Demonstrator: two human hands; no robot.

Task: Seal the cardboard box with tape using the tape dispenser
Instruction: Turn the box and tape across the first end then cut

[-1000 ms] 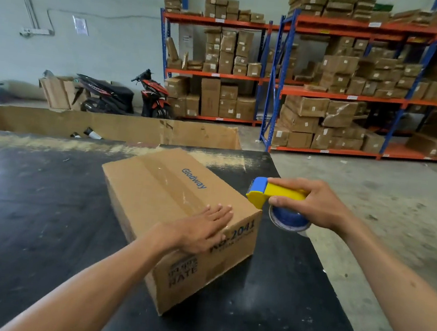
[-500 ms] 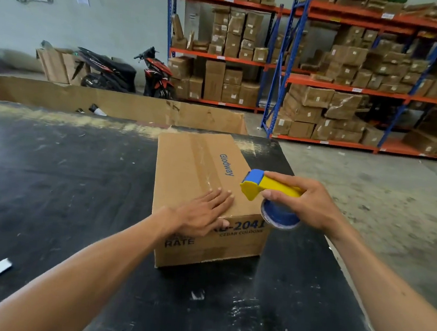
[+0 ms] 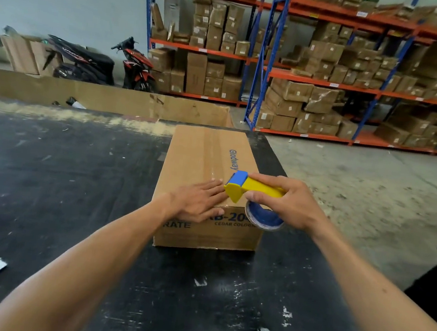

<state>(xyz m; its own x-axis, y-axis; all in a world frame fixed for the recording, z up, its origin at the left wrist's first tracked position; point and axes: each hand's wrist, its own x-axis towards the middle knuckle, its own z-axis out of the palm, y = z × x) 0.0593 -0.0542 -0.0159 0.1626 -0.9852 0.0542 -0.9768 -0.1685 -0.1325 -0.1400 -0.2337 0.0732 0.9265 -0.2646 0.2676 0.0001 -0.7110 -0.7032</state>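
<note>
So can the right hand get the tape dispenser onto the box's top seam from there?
Probably yes. The right hand holds the tape dispenser just above the cardboard box; the left hand lies flat beside the seam, not across it.

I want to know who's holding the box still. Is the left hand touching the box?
Touching. The head view shows the left hand lying flat, palm down, on the top of the cardboard box near its front edge, with no gap under the fingers.

Left of the cardboard box (image 3: 207, 161) my table (image 3: 61, 174) lies bare and passable; my left hand (image 3: 197, 201) and tape dispenser (image 3: 252, 191) crowd its near top edge; its far top stays free.
</note>
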